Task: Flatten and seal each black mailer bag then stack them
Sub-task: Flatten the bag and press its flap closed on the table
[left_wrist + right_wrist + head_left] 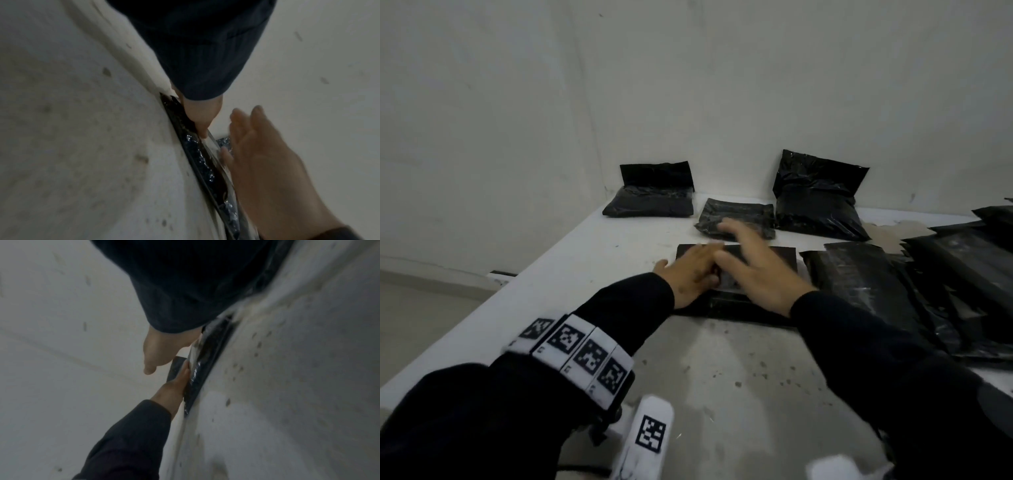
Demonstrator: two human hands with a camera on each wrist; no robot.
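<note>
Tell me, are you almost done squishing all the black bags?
Not yet. Three bags lie by the wall; whether they are sealed, I cannot tell, and none are stacked. Right now the left hand and right hand press flat on one mailer bag on the table. A loose pile of bags waits on the right, so plenty is left.
</note>
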